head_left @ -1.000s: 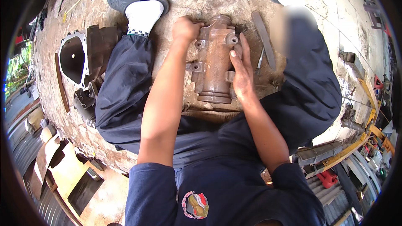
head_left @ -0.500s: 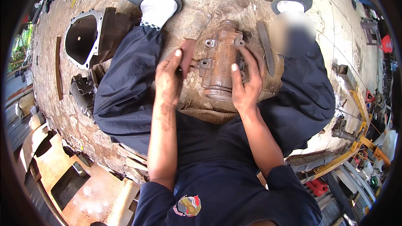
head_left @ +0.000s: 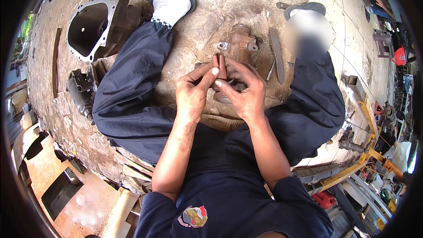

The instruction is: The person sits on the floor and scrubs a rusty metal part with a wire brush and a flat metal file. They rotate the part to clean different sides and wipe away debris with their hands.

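A small reddish-brown piece of sandpaper (head_left: 221, 67) is pinched between both hands, bent into a fold that stands upright. My left hand (head_left: 194, 89) grips its left side with thumb and fingers. From the right, my right hand (head_left: 245, 89) closes on the other side, fingertips almost meeting the left ones. Beneath the hands lies a rusty cylindrical metal housing (head_left: 239, 42) with bolt lugs; its middle is hidden by my fingers. Just right of it, a flat dark file-like bar (head_left: 276, 55) rests on the ground beside a thin rod (head_left: 270, 71).
My legs spread on either side of the housing. Left of them are a large open metal casing (head_left: 105, 31), a dark motor-like part (head_left: 81, 92) and a narrow strip (head_left: 57, 64). A yellow metal frame (head_left: 363, 156) and assorted parts crowd the right.
My right hand has left the housing and moved left to take hold of the sandpaper. My left hand has moved right, and the sheet, flat before, is now bent. The thin rod has come into view.
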`<state>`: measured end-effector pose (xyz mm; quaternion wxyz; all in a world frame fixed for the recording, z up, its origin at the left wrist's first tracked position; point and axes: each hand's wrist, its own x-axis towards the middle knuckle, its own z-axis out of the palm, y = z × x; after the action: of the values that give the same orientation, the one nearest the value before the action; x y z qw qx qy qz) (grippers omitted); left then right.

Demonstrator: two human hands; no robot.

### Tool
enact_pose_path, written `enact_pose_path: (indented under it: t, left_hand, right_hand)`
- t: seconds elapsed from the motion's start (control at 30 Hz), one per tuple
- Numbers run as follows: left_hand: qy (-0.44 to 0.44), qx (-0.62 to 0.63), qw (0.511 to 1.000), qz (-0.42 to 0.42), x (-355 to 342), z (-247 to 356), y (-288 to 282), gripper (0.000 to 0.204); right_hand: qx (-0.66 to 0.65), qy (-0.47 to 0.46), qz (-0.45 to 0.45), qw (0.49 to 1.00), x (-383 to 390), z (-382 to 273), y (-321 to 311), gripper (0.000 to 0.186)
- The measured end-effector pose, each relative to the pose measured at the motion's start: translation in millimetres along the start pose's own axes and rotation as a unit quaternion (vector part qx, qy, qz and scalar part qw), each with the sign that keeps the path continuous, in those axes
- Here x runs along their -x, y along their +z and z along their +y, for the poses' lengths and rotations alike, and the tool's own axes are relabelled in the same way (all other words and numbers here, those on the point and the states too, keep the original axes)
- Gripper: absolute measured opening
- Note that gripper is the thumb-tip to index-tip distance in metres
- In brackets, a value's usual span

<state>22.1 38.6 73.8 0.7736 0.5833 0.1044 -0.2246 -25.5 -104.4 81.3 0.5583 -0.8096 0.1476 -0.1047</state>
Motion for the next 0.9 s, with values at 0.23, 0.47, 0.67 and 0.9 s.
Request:
enact_pose_path:
  t: [0.23, 0.47, 0.67, 0.9]
  left_hand:
    - [0.062, -0.112, 0.991, 0.044, 3, 1, 3, 0.019]
    - [0.05, -0.156, 0.987, 0.006, 4, -5, 7, 0.026]
    - [0.033, -0.1, 0.994, -0.029, 3, -9, 2, 0.032]
    - [0.031, -0.109, 0.993, -0.03, 4, -4, 5, 0.031]
  right_hand:
    - [-0.083, 0.082, 0.012, 0.993, 6, 6, -4, 0.039]
    - [-0.098, 0.094, 0.037, 0.99, 12, 11, -11, 0.037]
    - [-0.08, 0.06, 0.065, 0.993, 13, 28, -14, 0.032]
    - [-0.073, 0.023, 0.074, 0.994, 15, 25, -17, 0.03]
